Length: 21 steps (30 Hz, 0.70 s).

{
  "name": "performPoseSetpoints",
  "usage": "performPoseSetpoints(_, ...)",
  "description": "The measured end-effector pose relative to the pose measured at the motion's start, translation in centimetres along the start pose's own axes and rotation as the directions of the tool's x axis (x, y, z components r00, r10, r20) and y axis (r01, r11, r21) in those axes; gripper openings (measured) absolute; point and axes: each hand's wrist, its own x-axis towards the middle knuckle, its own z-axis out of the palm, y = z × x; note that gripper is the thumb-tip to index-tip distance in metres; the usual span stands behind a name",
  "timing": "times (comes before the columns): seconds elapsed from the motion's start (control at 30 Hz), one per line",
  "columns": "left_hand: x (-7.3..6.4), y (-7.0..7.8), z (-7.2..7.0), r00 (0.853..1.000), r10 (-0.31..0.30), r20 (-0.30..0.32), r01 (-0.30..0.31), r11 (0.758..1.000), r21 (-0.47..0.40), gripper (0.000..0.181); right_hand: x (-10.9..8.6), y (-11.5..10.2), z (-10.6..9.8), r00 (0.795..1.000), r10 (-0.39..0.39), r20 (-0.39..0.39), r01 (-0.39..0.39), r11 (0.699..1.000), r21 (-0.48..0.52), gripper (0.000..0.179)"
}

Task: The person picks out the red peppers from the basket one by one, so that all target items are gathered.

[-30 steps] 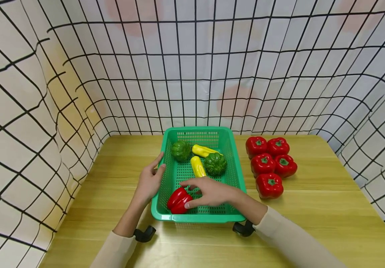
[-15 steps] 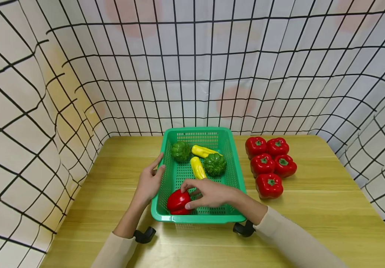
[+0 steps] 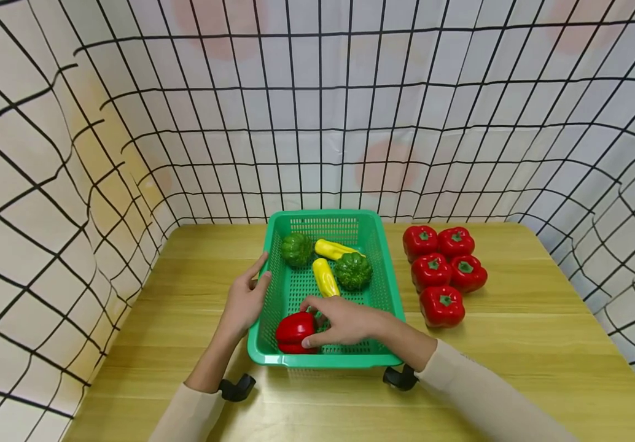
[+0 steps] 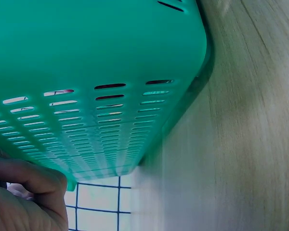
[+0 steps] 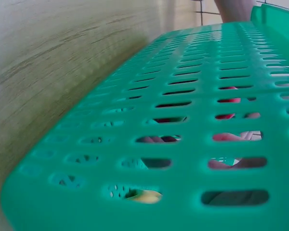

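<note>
A green plastic basket (image 3: pixel 389 276) stands on the wooden table. My left hand (image 3: pixel 244 301) holds its left rim, thumb over the edge; in the left wrist view the hand (image 4: pixel 29 197) shows bent fingers beside the perforated wall. My right hand (image 3: pixel 345 320) reaches over the right side into the basket. Its thumb and curled fingers hold the right side of a red bell pepper (image 3: pixel 294 332) in the near left corner. Toward the far side lie two green pumpkin-like vegetables (image 3: pixel 297 249) and two yellow elongated vegetables (image 3: pixel 325 277). The right wrist view mostly shows the basket's outer wall (image 5: pixel 183 106).
Several red bell peppers (image 3: pixel 442 306) sit in a cluster on the table (image 3: pixel 533 344), right of the basket. Black wire grid panels (image 3: pixel 317 130) with a white backing surround the table at the back and sides.
The red bell pepper in the basket has turned under my right hand's fingers, staying in the near left corner. My left hand and the basket have kept their places.
</note>
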Motion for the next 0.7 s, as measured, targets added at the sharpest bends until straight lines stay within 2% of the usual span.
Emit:
performPoseSetpoints(0.27,0.1,0.1,-0.1,1.0,0.007,0.004,-0.007,1.0,-0.008,0.047,-0.1,-0.2,-0.1,0.998,-0.008,-0.058,0.016,0.99,0.143,0.059)
performPoseSetpoints(0.5,0.0,0.1,-0.1,1.0,0.011,-0.001,-0.011,1.0,-0.014,0.048,-0.4,-0.3,-0.5,0.984,0.007,-0.176,0.025,0.984,0.175,0.061)
performPoseSetpoints(0.7,0.2,-0.2,0.0,1.0,0.018,-0.004,-0.018,1.0,-0.021,0.048,-1.2,0.0,-0.9,0.967,-0.004,-0.253,0.079,0.955,0.287,0.061)
